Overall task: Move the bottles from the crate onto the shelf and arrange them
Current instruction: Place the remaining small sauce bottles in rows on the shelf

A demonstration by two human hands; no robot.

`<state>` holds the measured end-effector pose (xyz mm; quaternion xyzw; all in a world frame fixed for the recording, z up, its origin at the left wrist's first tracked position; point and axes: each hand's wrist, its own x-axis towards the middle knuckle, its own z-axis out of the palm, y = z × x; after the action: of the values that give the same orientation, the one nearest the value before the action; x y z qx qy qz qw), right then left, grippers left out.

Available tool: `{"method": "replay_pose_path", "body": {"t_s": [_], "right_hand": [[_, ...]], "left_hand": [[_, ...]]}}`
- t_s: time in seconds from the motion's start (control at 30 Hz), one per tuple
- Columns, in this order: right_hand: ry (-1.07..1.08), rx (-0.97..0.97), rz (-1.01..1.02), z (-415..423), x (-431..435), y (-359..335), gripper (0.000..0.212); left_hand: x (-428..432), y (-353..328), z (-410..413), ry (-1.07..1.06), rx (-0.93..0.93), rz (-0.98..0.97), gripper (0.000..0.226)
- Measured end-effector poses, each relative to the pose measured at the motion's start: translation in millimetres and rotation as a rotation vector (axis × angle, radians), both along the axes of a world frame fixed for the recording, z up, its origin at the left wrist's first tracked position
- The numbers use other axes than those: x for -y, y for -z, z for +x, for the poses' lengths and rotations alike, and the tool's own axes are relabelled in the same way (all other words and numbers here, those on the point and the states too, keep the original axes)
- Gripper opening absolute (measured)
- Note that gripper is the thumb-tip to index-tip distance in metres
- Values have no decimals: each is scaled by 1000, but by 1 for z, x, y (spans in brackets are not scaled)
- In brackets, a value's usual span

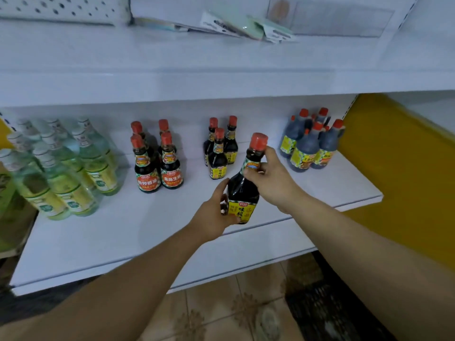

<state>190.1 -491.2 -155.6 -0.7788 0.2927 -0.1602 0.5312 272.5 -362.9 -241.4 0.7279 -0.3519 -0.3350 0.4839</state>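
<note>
- left hand (216, 212) wrapped round the lower body of the held bottle (242, 190), fingers curled at the yellow label
- right hand (268, 175) pinches the same bottle at the neck, just under the red cap
- held bottle: dark sauce, cap leaning slightly right, over the front edge of the shelf (123, 230), right of the middle; can't tell if its base touches the board
- just behind it, three matching yellow-label bottles (220, 148) stand upright in a tight cluster
- left of those, four orange-label bottles (157, 158), two by two
- left end of shelf: clear green-tinted bottles (61, 166), blurred
- back right corner: handled jugs (310, 141), red caps, bunched together
- upper shelf (172, 77) carries loose packets (246, 28)
- tiled floor (221, 303) below, dark mesh crate (332, 308) at lower right, contents not readable
</note>
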Motion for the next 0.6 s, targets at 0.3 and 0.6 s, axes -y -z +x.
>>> {"method": "replay_pose_path", "body": {"t_s": [0.3, 0.6], "right_hand": [[-242, -136, -137, 43, 75, 78, 45], [-287, -96, -182, 69, 123, 129, 51]], "left_hand": [[76, 81, 5, -306, -10, 62, 92], [128, 129, 29, -379, 122, 151, 91]]}}
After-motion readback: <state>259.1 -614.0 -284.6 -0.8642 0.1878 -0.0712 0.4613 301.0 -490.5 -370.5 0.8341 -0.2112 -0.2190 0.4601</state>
